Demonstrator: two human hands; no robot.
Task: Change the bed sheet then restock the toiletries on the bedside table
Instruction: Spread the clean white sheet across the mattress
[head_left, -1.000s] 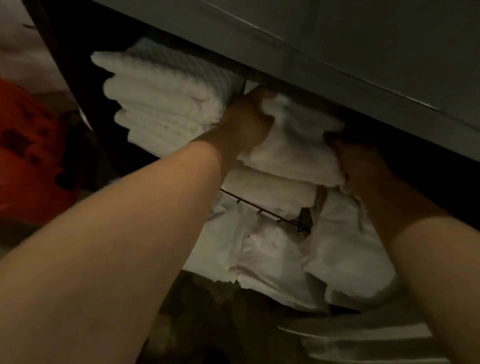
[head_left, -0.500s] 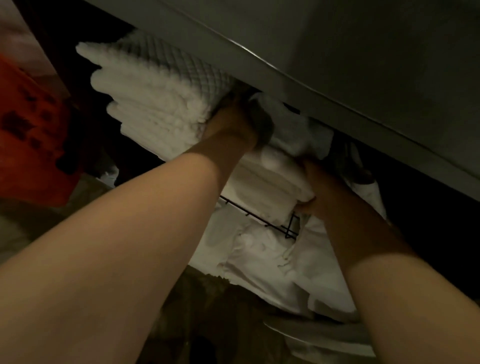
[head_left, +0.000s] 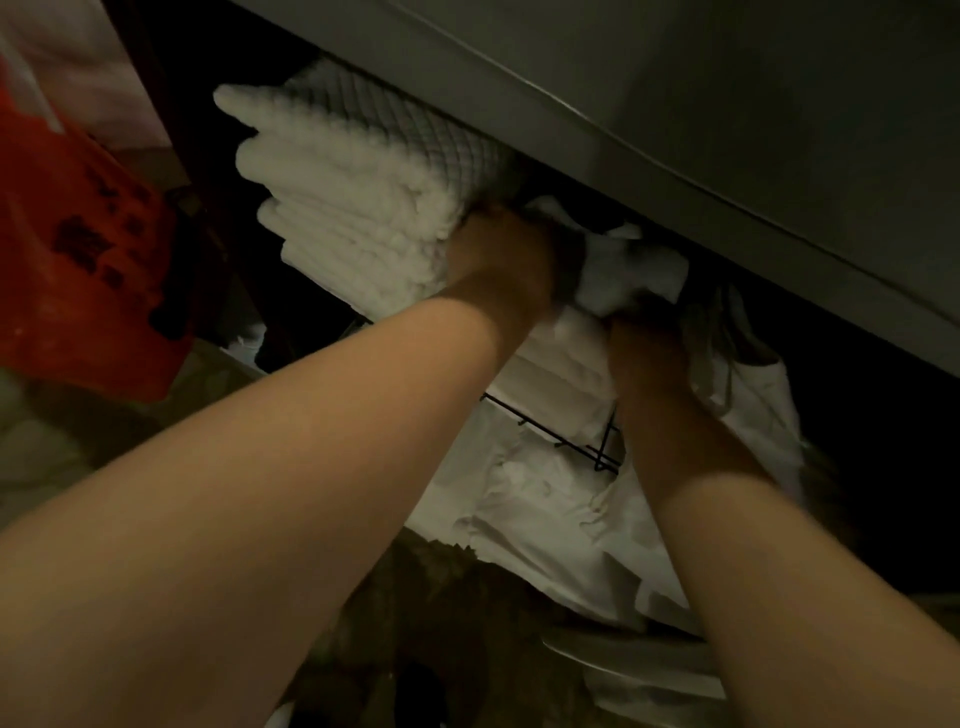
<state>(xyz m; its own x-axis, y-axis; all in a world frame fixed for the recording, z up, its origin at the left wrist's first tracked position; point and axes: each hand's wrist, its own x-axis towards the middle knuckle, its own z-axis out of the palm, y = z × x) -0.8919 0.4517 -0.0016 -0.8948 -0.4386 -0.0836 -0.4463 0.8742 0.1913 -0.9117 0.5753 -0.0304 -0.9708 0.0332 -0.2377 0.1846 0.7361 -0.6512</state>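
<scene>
Hands first: your left hand (head_left: 501, 260) is pushed in under the grey overhanging top (head_left: 675, 104) of the cart, its back toward you, pressed between the stack of quilted white pads (head_left: 358, 208) on its left and a crumpled white sheet (head_left: 631, 275) on its right. Your fingers on that hand are buried in the fabric and in shadow, so you cannot tell from here whether they are apart or clamped on the sheet. Your right hand (head_left: 644, 345) sits just beside and slightly below it, knuckles up, and its fingers curl into the lower fold of that same crumpled sheet, gripping it. The sheet bunches up between your two hands, close under the grey top's edge, and lies on a pile of folded white linen (head_left: 550, 379) on the shelf. A black wire rack edge (head_left: 566, 441) runs along the front of that shelf below your right wrist, with more loose white cloth (head_left: 545, 514) hanging down past it toward the lower part of the cart. The quilted stack fills the left end of the shelf and touches the back of your left hand. Off to the far left, well apart from the linen, hangs an orange bag (head_left: 78, 244) with dark print on it. Everything is dim, and the deep right side of the shelf is too dark to read.
</scene>
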